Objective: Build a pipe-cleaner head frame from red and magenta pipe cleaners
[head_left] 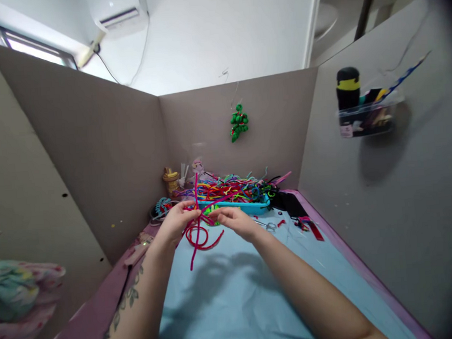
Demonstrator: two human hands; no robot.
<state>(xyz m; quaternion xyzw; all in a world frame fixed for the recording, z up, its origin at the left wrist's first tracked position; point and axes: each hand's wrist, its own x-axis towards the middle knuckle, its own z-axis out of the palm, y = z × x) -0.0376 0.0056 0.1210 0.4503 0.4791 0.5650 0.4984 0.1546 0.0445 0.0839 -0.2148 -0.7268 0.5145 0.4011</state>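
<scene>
Head view shows your left hand (175, 220) and right hand (235, 221) raised just above the light blue worktop (234, 293), close together, with a bundle of pipe cleaners between them. Your left grip is pinched on a magenta pipe cleaner (196, 223) whose long axis runs nearly upright: its top end points up and away toward the back panel, its bottom end hangs down toward the worktop, tilted slightly to your left. Your right grip is pressed together on a red pipe cleaner (200, 237), which curls into loose loops hanging below and between both hands. A bit of green shows just behind your right fingertips; you cannot tell what it is.

Behind your hands, a turquoise tray (248, 207) lies across the worktop, with a heap of mixed-colour pipe cleaners (235, 188) on and behind it. Small scissors (266, 225) lie just right of your right hand. A green and red ornament (238, 122) hangs on the back panel, and a clear holder (365, 118) with a black bottle is fixed to the right panel.
</scene>
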